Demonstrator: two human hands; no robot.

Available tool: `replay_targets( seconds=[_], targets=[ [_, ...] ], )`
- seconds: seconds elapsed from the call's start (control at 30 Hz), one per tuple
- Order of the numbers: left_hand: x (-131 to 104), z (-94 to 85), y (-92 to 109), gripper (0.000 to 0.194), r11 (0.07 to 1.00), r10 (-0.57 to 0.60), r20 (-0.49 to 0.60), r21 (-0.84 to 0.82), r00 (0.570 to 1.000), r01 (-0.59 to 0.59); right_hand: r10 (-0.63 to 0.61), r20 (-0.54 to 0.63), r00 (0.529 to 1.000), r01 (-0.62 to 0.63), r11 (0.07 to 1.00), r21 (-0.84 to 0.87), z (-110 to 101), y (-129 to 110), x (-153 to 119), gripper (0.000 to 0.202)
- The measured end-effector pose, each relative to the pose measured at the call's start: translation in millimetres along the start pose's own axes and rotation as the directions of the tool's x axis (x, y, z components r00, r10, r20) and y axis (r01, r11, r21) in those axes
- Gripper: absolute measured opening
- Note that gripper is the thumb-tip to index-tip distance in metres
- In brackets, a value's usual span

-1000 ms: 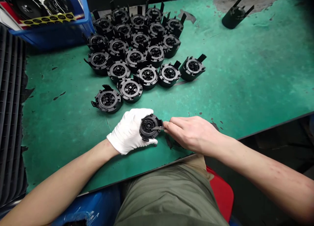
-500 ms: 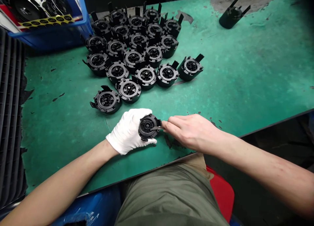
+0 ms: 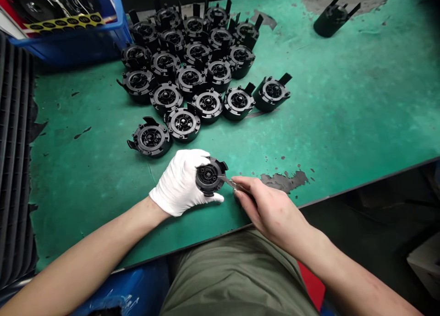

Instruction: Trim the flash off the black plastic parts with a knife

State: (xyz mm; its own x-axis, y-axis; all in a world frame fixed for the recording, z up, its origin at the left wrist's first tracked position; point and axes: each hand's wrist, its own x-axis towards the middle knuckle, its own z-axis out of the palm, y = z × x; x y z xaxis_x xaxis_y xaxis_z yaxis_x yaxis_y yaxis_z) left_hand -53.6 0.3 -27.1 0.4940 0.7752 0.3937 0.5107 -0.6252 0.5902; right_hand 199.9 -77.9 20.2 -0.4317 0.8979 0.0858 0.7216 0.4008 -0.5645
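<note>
My left hand (image 3: 182, 181), in a white glove, grips a round black plastic housing (image 3: 208, 175) just above the table. The housing's ribbed face is turned up toward me, with tabs sticking out at its rim. Bare and closed, my right hand (image 3: 264, 201) holds a slim metal knife (image 3: 234, 184) whose tip reaches over the right side of the housing's face. Whether the blade touches the plastic I cannot tell. Part of the knife's handle is hidden inside my fingers.
Several similar black housings (image 3: 190, 78) stand grouped on the green table (image 3: 326, 110). Another housing (image 3: 332, 20) lies at the far right. A blue bin (image 3: 79, 46) with packaging stands at the back left, beside a ribbed black panel (image 3: 15, 169). The table's front edge runs near my lap.
My right hand has drawn back and turned lower, so the knife now slants in from the lower right. My left hand keeps the housing nearly in place. The view has shifted slightly.
</note>
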Motion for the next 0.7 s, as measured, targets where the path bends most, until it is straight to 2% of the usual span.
replay_targets(
  seconds=[0.17, 0.3, 0.43, 0.53, 0.7],
  targets=[
    [-1.0, 0.0, 1.4, 0.081, 1.0, -0.01, 0.01, -0.006, 1.0, 0.01, 0.026, 0.008, 1.0, -0.027, 0.999, 0.039, 3.7, -0.6, 6.6, 0.014],
    [-0.9, -0.4, 2.2, 0.08, 0.999, -0.042, 0.034, 0.009, 0.999, 0.041, 0.044, 0.014, 0.999, -0.044, 0.999, 0.023, 3.6, 1.9, 7.4, 0.013],
    [-0.5, -0.2, 1.5, 0.083, 1.0, -0.011, 0.008, -0.009, 1.0, 0.011, 0.052, 0.023, 0.998, -0.053, 0.998, 0.043, 3.5, 3.1, 7.8, 0.01],
    [0.6, -0.2, 1.9, 0.078, 1.0, 0.013, -0.006, -0.028, 1.0, -0.013, 0.048, 0.03, 0.998, -0.05, 0.997, 0.05, 3.2, 4.2, 8.8, 0.009],
    [3.0, -0.8, 4.0, 0.074, 1.0, -0.017, 0.012, -0.021, 1.0, 0.017, 0.022, 0.045, 0.999, -0.022, 1.0, 0.006, 0.0, 5.9, 10.7, 0.007]
  ],
)
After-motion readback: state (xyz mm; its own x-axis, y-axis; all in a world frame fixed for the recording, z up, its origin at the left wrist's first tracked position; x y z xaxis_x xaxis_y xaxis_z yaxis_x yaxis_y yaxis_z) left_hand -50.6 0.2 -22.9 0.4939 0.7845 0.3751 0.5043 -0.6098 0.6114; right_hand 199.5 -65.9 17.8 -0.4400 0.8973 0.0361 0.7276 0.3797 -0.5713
